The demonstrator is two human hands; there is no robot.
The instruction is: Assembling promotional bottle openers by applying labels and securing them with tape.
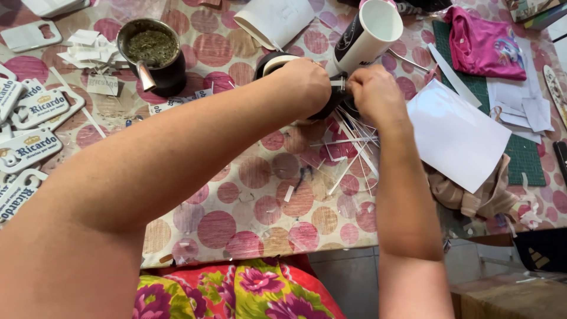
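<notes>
**Both hands closed together on a dark round object beside the tipped white mug**

The landmark is the white cylindrical mug with a black printed side [367, 36], lying tilted with its open mouth facing up and toward the camera, on the table covered in a cloth of pink and tan dots [260, 195].

Just below and left of that mug, the left hand [304, 85] is curled shut over a dark round object with a pale band along its top [277, 62], of which only the upper rim and a lower edge show past the knuckles. Just below the mug, the right hand [375, 94] is bunched with its fingers pinched toward the left hand, nearly touching it; what it pinches is hidden between the two hands.

Below the mug, under the hands, thin white paper strips [348, 147] lie scattered and crossed on the cloth. Right of the mug lies a plain white paper sheet [455, 133], partly over a green cutting mat [525, 156]. A folded pink cloth garment [484, 47] rests on the mat, farther right of the mug. Well left of the mug stands a dark round cup filled with green herb, a metal straw in it [150, 50]. Far left of the mug, white flat plastic tags with blue printing [29, 147] lie in a cluster.
</notes>
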